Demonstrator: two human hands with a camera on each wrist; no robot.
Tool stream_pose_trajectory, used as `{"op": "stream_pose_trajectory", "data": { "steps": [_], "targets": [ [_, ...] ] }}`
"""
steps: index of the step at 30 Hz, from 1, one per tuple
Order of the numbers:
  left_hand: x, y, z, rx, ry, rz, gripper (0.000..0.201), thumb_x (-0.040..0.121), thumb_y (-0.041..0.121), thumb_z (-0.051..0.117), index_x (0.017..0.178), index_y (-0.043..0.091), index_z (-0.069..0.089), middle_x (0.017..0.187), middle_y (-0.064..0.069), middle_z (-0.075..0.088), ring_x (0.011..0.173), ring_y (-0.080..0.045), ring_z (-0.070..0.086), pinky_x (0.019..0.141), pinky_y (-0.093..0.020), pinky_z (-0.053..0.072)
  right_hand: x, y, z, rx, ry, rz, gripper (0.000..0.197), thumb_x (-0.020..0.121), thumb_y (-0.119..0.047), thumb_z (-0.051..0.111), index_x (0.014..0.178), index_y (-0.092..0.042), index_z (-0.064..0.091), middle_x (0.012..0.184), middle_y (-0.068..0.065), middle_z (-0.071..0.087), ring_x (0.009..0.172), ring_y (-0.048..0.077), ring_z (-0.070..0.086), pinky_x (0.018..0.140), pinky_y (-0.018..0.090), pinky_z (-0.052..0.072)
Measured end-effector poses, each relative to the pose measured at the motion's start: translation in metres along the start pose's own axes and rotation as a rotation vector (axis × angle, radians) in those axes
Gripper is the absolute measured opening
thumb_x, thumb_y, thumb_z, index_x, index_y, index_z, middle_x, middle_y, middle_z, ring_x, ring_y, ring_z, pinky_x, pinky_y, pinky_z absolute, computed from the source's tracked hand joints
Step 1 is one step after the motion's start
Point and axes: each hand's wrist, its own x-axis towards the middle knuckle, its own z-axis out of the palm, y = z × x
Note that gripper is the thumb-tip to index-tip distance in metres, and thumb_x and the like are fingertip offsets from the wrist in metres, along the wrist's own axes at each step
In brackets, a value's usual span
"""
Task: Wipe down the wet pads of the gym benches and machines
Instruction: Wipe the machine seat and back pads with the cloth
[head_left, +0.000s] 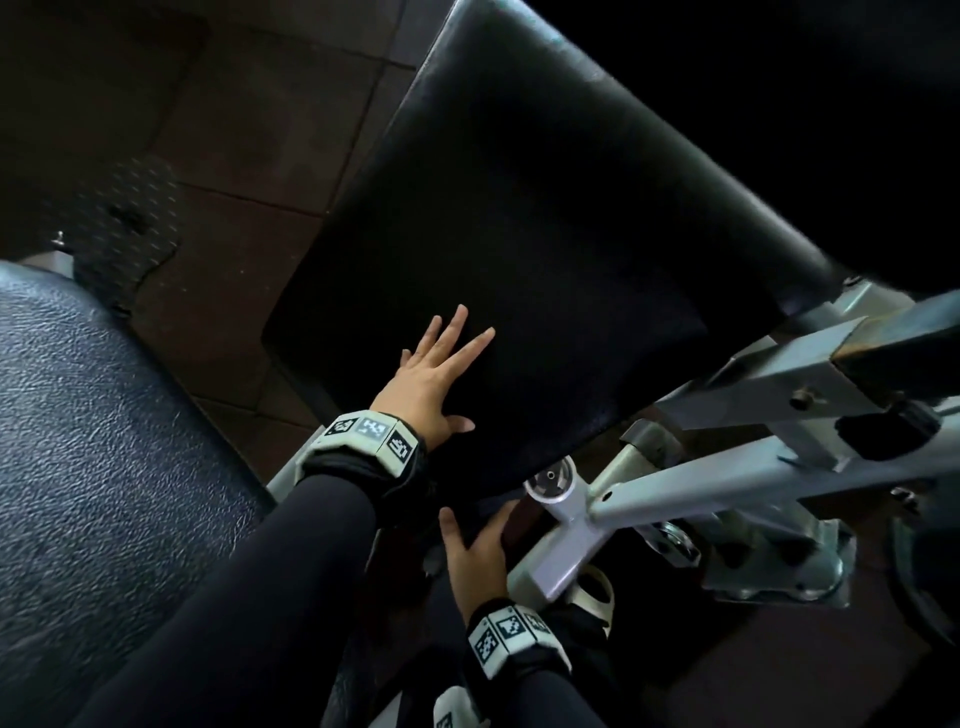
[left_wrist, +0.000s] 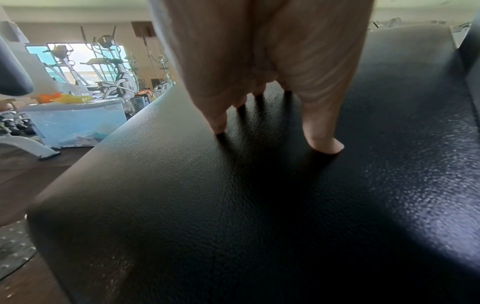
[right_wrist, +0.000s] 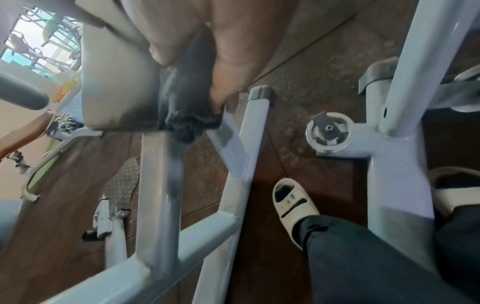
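A black padded seat (head_left: 519, 234) tilts across the middle of the head view. My left hand (head_left: 431, 379) lies flat on its near part, fingers straight and spread, fingertips (left_wrist: 324, 146) pressing the grained vinyl (left_wrist: 182, 205). My right hand (head_left: 478, 551) reaches under the seat's near edge. In the right wrist view my right hand (right_wrist: 233, 51) grips a dark cloth (right_wrist: 184, 107) against the edge of the seat's pale underside (right_wrist: 116, 82). Most of the cloth is hidden from the head view.
A second dark blue pad (head_left: 104, 441) fills the left. Grey steel frame tubes (head_left: 727, 467) and a round knob (head_left: 550, 480) crowd the right. A studded footplate (head_left: 124, 223) lies on the brown floor. My sandalled foot (right_wrist: 291, 201) stands between the tubes. A clear bin (left_wrist: 75, 121) stands farther off.
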Motion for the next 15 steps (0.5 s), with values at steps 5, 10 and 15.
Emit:
{"op": "stream_pose_trajectory", "data": {
  "steps": [5, 10, 15],
  "targets": [
    [0.000, 0.009, -0.002, 0.058, -0.011, -0.058, 0.109, 0.077, 0.021, 0.077, 0.145, 0.049, -0.003, 0.152, 0.019, -0.029, 0.141, -0.009, -0.024, 0.115, -0.053, 0.003, 0.015, -0.033, -0.052, -0.066, 0.106, -0.039, 0.090, 0.087, -0.037, 0.062, 0.150, -0.018, -0.001, 0.143, 0.014, 0.041, 0.131, 0.024, 0.041, 0.107, 0.026, 0.030],
    [-0.004, 0.024, -0.004, 0.122, -0.027, -0.135, 0.105, 0.080, 0.021, 0.073, 0.147, 0.047, -0.004, 0.152, 0.017, -0.028, 0.144, -0.012, -0.017, 0.114, -0.054, 0.014, 0.030, -0.088, -0.123, -0.118, 0.263, -0.113, 0.089, 0.084, -0.042, 0.064, 0.150, -0.026, 0.008, 0.134, 0.014, 0.052, 0.125, 0.031, 0.048, 0.102, 0.033, 0.038],
    [-0.006, 0.059, -0.021, 0.144, -0.114, -0.269, 0.079, 0.089, 0.028, 0.060, 0.150, 0.036, 0.011, 0.160, 0.002, -0.002, 0.145, -0.022, 0.018, 0.113, -0.048, 0.028, 0.016, -0.129, -0.184, -0.203, 0.251, -0.146, 0.072, 0.086, -0.022, 0.064, 0.146, -0.029, 0.024, 0.123, 0.014, 0.059, 0.113, 0.032, 0.055, 0.092, 0.030, 0.040]
  ]
}}
